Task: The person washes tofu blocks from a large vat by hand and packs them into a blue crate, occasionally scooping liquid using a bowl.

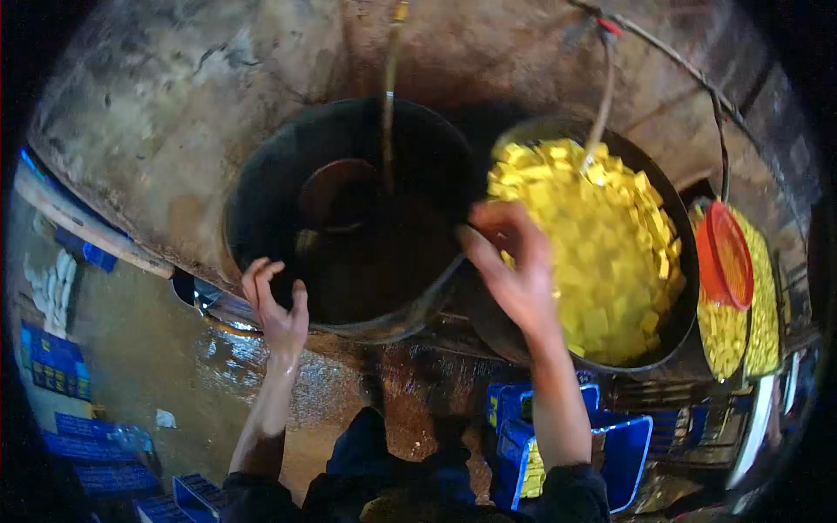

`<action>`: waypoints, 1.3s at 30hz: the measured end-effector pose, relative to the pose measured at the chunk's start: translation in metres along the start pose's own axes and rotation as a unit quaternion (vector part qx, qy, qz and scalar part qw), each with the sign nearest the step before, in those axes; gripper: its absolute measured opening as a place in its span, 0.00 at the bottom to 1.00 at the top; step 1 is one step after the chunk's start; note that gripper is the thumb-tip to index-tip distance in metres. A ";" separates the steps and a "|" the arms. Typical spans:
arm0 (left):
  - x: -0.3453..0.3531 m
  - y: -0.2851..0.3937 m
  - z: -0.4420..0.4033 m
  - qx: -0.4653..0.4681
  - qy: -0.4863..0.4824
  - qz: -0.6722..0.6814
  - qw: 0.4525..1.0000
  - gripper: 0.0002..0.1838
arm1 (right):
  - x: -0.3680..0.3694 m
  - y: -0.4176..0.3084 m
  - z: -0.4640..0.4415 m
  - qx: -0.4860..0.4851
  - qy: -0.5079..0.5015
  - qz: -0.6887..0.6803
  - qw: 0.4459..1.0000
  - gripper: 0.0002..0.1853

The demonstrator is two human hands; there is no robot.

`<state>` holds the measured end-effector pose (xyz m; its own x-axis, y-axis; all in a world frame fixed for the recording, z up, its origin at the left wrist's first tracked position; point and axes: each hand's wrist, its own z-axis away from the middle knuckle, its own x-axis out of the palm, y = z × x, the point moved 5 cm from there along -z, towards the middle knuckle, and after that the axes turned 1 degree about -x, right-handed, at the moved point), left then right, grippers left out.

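In the head view my left hand [277,309] hovers at the near left rim of a large dark vat [405,324], fingers spread and nothing in them. My right hand [514,266], smeared a little by motion, is over the gap between this vat and a second one [689,305]. Its thumb and fingers are apart, with nothing seen between them. Yellow blocks [602,261] fill the second vat in cloudy liquid. Inside the dark vat a reddish round object [336,187] shows dimly; its kind and the vat's bottom are too dark to tell.
One hose [390,105] hangs into the dark vat, another hose [604,96] into the yellow blocks. A red strainer basket [728,253] rests by more yellow pieces [725,336] at right. Blue crates [623,453] stand below my right arm. The floor [323,436] looks wet.
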<state>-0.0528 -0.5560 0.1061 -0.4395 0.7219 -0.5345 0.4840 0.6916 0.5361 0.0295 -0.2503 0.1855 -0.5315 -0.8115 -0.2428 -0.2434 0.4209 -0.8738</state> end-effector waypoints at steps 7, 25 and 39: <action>0.040 -0.202 -0.032 -0.293 0.016 0.061 0.954 0.42 | 0.246 0.210 -0.096 0.510 -0.118 0.006 0.852 0.50; 0.039 -0.197 -0.053 -0.330 -0.074 0.097 0.936 0.40 | 0.367 0.284 -0.083 0.032 -0.223 0.426 0.876 0.39; 0.036 -0.198 -0.055 -0.337 -0.069 0.124 0.931 0.35 | 0.396 0.402 0.030 0.278 -0.347 0.316 0.838 0.35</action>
<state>-0.2056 -0.6654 0.0165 -0.2531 0.8838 -0.3934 -0.0469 0.3950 0.9175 -0.2540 -0.4143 -0.2748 0.2352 -0.6192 -0.7492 0.4277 0.7581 -0.4923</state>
